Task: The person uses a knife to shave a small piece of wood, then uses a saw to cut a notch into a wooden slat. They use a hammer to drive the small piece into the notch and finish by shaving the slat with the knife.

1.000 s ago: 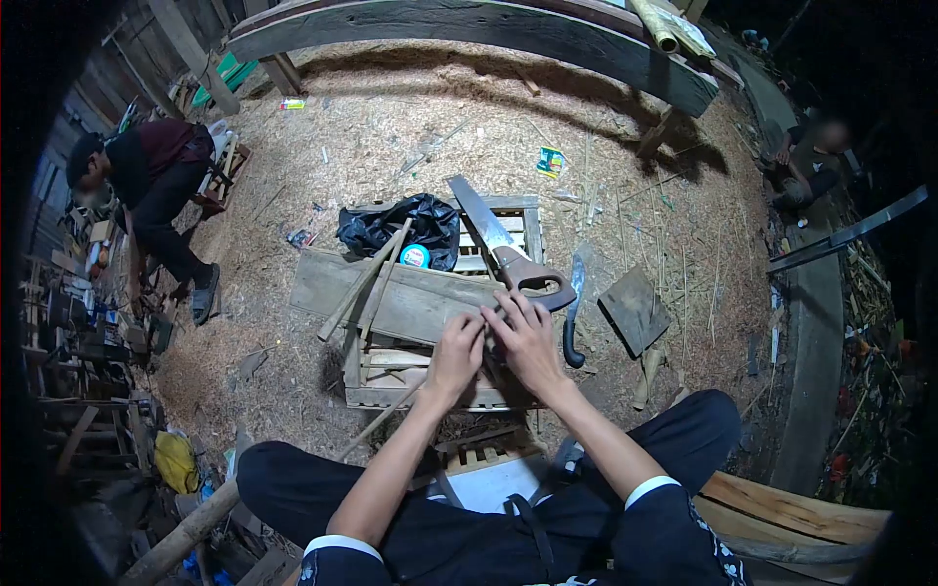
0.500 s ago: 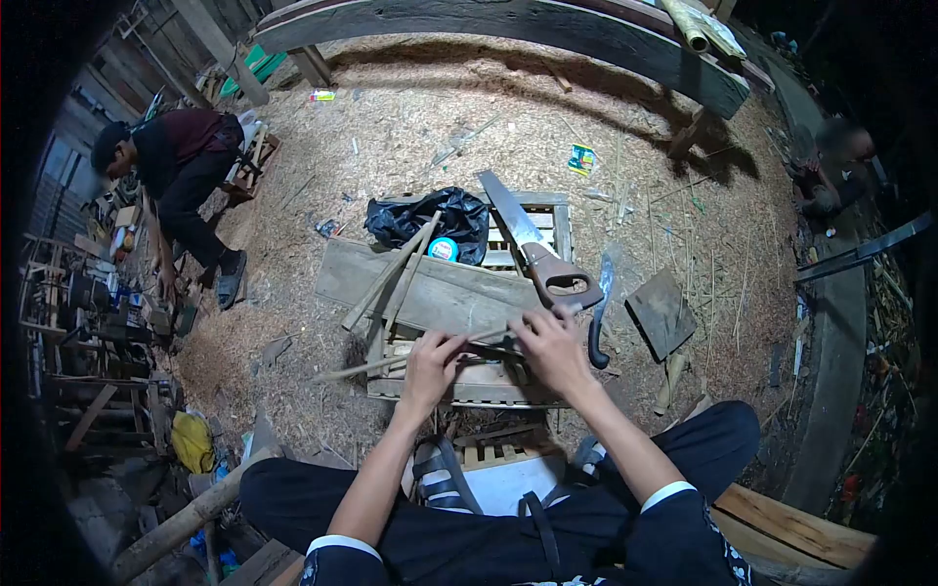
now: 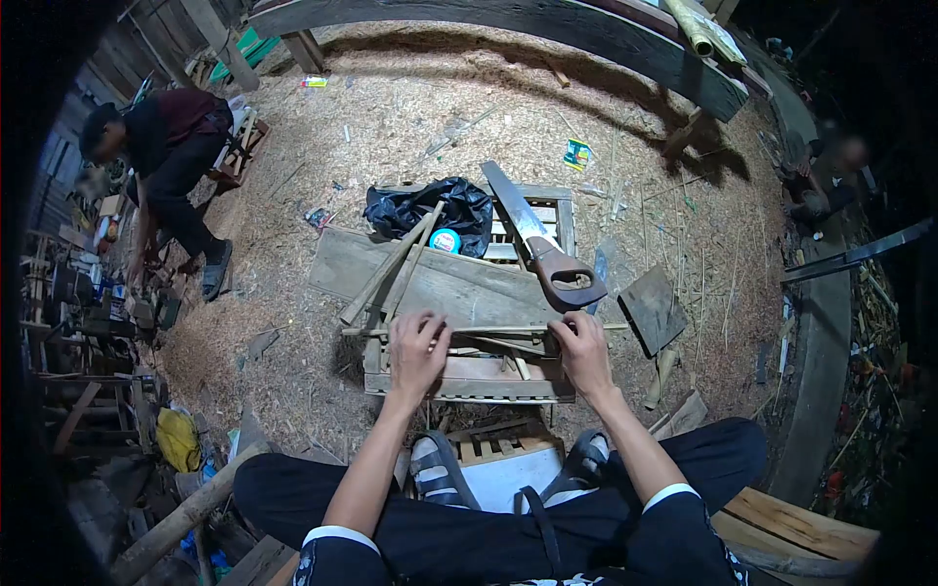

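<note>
A thin wooden stick (image 3: 498, 329) lies level across the near edge of a grey board (image 3: 449, 293), its ends reaching past both hands. My left hand (image 3: 418, 350) is closed around its left part, the fingers slightly blurred. Near the other end, my right hand (image 3: 584, 354) pinches the stick between thumb and fingers. Just beyond my right hand rests a handsaw (image 3: 532, 230), its brown handle toward me. A knife blade (image 3: 599, 272) shows beside that handle, its grip hidden behind my hand. Two longer sticks (image 3: 396, 262) lean over the board at left.
Under the board is a slatted wooden crate (image 3: 469, 388), with a black plastic bag (image 3: 459, 207) and a blue round tub (image 3: 445, 241) on top. A square board (image 3: 653, 311) lies at right on the shavings. One person (image 3: 181, 146) bends at left; another person (image 3: 831, 176) sits at far right.
The stick has gone from slanted to level. My hands have moved apart, the right one outward and slightly down, now covering the knife's handle.
</note>
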`<state>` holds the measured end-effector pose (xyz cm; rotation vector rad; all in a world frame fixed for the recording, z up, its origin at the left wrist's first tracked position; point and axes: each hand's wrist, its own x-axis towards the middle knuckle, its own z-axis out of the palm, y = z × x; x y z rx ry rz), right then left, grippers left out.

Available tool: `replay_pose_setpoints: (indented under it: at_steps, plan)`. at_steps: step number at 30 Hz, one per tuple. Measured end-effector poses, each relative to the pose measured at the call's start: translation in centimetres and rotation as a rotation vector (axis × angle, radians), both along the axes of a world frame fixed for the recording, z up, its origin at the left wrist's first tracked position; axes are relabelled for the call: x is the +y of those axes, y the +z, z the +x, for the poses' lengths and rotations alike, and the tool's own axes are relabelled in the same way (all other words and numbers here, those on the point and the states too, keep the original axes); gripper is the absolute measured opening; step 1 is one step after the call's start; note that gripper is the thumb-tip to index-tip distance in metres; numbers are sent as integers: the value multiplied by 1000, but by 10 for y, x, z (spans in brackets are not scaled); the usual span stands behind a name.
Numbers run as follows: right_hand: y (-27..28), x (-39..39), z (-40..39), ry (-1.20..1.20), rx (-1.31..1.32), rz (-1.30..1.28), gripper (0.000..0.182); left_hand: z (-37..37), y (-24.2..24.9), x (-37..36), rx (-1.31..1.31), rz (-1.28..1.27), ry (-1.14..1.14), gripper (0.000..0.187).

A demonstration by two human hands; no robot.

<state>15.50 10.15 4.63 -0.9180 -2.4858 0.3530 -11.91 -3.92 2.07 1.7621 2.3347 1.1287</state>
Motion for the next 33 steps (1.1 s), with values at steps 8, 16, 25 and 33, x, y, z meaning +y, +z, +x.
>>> replay_pose_setpoints:
  at_steps: [8, 16, 25, 33]
  plan:
    - [-4, 0, -13, 34, -18, -24, 31, -27, 38, -2, 353, -174, 332, 55]
    - [-8, 0, -28, 67, -48, 22, 27, -33, 38, -14, 57, -468, 275, 52]
    - [-7, -2, -35, 68, -64, 11, 31, -6, 27, -9, -603, -321, 205, 56]
    - [-8, 4, -32, 82, -66, 41, 35, 28, 22, -14, -630, -201, 152, 44]
